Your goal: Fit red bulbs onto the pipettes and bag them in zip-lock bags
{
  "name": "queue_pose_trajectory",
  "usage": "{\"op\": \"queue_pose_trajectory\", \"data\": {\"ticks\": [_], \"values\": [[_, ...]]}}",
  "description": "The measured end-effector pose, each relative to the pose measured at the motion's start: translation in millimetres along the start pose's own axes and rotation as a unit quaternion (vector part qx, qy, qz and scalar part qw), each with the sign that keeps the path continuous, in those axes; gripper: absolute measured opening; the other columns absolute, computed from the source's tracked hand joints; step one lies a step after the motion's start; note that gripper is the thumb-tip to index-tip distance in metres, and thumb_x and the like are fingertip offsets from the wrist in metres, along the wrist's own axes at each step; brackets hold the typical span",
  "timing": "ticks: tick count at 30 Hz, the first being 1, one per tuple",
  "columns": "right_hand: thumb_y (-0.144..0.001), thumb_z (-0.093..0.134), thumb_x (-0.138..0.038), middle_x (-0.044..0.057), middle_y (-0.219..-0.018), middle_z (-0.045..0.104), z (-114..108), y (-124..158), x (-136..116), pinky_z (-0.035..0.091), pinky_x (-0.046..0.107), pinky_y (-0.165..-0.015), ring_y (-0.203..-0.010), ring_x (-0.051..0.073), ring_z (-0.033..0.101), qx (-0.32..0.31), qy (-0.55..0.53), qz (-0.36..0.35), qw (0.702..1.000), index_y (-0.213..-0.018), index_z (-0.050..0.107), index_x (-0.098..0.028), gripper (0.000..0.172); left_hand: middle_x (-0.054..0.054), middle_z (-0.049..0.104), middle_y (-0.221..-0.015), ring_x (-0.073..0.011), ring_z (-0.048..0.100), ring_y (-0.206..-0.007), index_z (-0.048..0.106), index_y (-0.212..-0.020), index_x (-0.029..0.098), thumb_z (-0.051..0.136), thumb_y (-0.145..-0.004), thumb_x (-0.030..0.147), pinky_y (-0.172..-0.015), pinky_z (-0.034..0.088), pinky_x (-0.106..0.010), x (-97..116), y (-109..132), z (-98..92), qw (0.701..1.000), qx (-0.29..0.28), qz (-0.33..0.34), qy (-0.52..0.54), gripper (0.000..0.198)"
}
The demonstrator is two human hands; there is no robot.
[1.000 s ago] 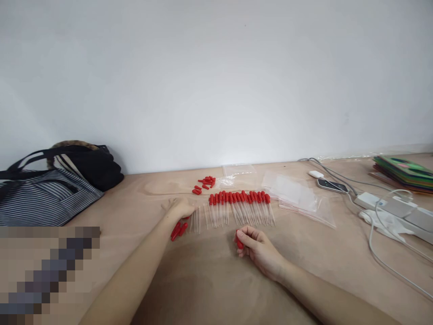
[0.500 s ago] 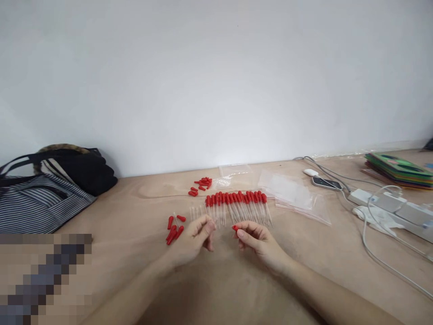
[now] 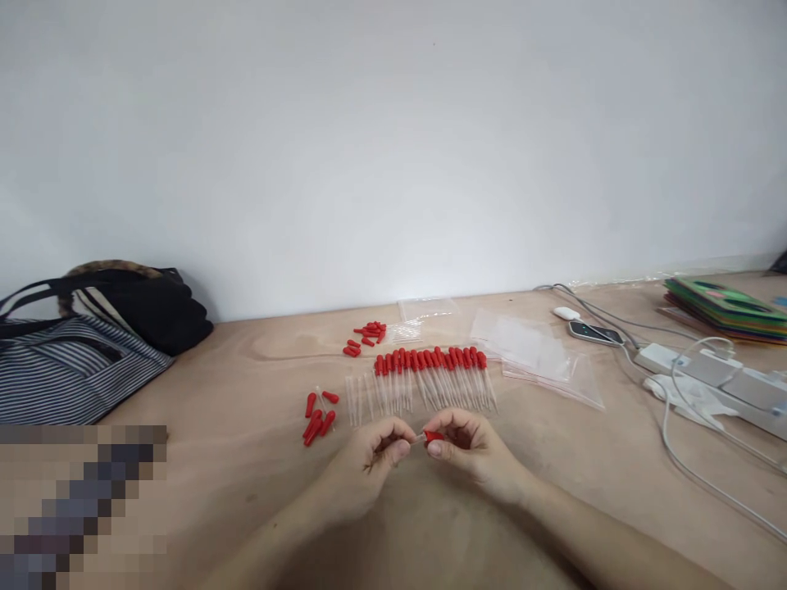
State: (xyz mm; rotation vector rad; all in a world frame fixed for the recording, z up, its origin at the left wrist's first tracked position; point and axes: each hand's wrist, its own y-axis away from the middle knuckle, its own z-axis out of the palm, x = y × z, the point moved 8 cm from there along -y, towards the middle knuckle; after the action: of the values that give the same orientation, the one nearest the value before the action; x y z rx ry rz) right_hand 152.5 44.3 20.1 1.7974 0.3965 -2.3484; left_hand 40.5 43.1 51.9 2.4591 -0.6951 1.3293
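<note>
My right hand (image 3: pixel 470 451) pinches a red rubber dropper bulb (image 3: pixel 434 436) between thumb and fingers. Facing it, my left hand (image 3: pixel 378 455) is closed on a clear dropper tube (image 3: pixel 419 438), whose end meets the bulb's mouth; how far it reaches inside I cannot see. Beyond the hands lies a row of red-capped droppers (image 3: pixel 430 360), with their clear tubes pointing toward me. Several bare tubes (image 3: pixel 360 397) lie at the row's left end. Loose red bulbs (image 3: pixel 313 424) are scattered left of my left hand, and more bulbs (image 3: pixel 370 332) form a pile farther back.
Clear plastic bags (image 3: pixel 541 352) lie right of the row. A power strip (image 3: pixel 707 369) with white cables, a small dark-screened device (image 3: pixel 595 333) and a stack of coloured sheets (image 3: pixel 725 307) are on the right. A striped bag (image 3: pixel 79 369) stands at left against the white wall.
My left hand has moved right and nearer to me, bringing the tube to the bulb. My right hand has lowered slightly and turned the bulb sideways toward the tube.
</note>
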Motion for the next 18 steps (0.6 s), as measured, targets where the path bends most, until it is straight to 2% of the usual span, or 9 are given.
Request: {"op": "queue_pose_trajectory", "data": {"ticks": [12, 18], "values": [[-0.054, 0.074, -0.029, -0.001, -0.062, 0.063, -1.8, 1.9, 5.1, 0.041, 0.023, -0.056, -0.056, 0.010, 0.053, 0.011, -0.030, 0.010, 0.999, -0.066, 0.062, -0.018, 0.020, 0.003, 0.051, -0.060, -0.0104, 0.042, -0.054, 0.059, -0.075, 0.018, 0.043, -0.076, 0.021, -0.050, 0.032, -0.020, 6.4, 1.7, -2.6, 0.998, 0.036, 0.018, -0.058, 0.016], [-0.055, 0.074, -0.026, 0.000, -0.063, 0.066, -4.4, 3.8, 6.0, 0.043, 0.021, -0.055, -0.056, 0.009, 0.056, 0.027, -0.024, -0.001, 0.999, -0.065, 0.066, -0.019, 0.014, 0.003, 0.050, -0.056, -0.0099, 0.041, -0.050, 0.060, -0.072, 0.017, 0.043, -0.076, 0.018, -0.048, 0.031, -0.020, 10.5, 4.0, -4.2, 0.992, 0.060, 0.046, -0.099, 0.017]]}}
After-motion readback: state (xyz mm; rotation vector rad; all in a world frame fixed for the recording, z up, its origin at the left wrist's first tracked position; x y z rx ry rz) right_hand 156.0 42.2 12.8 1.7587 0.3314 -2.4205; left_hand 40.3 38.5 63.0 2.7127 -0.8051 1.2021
